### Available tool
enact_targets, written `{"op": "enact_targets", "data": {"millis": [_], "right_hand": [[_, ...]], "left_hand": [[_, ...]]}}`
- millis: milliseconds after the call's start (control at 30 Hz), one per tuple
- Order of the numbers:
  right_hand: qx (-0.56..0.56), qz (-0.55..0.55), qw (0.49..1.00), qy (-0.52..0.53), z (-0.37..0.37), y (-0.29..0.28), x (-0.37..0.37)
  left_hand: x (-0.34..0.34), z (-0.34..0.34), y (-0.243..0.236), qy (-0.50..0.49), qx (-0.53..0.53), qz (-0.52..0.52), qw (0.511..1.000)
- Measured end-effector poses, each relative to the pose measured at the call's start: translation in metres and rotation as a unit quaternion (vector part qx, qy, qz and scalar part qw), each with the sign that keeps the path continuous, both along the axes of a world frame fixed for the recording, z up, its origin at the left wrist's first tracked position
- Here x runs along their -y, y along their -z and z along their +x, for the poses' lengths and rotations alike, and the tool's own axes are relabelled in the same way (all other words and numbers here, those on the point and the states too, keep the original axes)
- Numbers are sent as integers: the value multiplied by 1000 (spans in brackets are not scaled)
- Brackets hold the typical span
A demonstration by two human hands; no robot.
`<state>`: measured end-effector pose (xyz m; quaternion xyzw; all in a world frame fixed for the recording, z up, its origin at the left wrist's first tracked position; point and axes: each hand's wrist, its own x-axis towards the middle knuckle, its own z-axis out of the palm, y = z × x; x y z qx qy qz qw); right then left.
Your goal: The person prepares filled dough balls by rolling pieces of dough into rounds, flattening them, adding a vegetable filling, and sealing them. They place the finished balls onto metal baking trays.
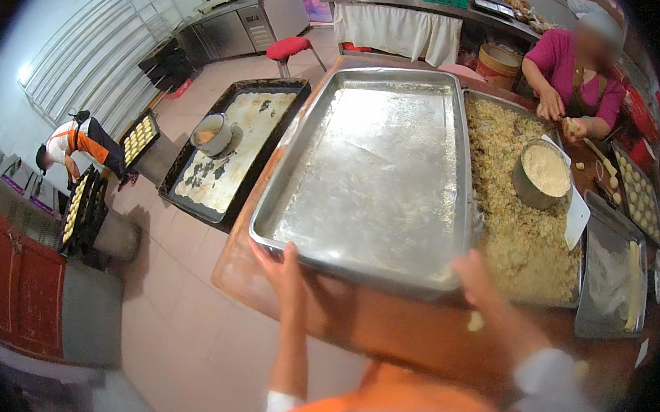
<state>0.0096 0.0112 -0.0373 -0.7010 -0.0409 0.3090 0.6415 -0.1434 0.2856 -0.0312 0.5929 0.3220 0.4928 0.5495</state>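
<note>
A large, shallow metal baking tray (366, 173) lies before me over the wooden tabletop (337, 313), with nothing in it but a shiny, streaked surface. My left hand (279, 271) is closed on its near left corner, thumb against the outer wall and fingers underneath. At the near right corner my right hand (476, 276) grips the rim; it is somewhat blurred. Just right of the metal tray sits a wide tray of crumbly yellowish filling (508, 232), and a metal pot of pale crumbs (545, 169) stands on that filling.
A dark-rimmed baking tray (241, 143) holding a metal bowl (211, 135) stands to the left. Opposite, a person in a magenta top (538, 61) handles dough. Another person (84, 143) bends over trays of dough pieces (77, 204). A narrow tray with a dough strip (611, 286) lies at right.
</note>
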Motion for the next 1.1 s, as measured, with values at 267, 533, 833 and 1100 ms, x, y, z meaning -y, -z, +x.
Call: {"op": "enact_targets", "data": {"millis": [267, 533, 833, 1100], "right_hand": [[-37, 20, 993, -109, -6, -22, 9], [68, 26, 997, -37, -21, -48, 118], [205, -130, 963, 120, -51, -26, 272], [242, -350, 861, 278, -99, -3, 406]], "left_hand": [[-1, -7, 10, -10, -4, 0, 1000], [58, -18, 9, -35, -175, 80, 981], [244, 2, 45, 352, -229, 333, 844], [337, 49, 30, 558, -183, 250, 770]]}}
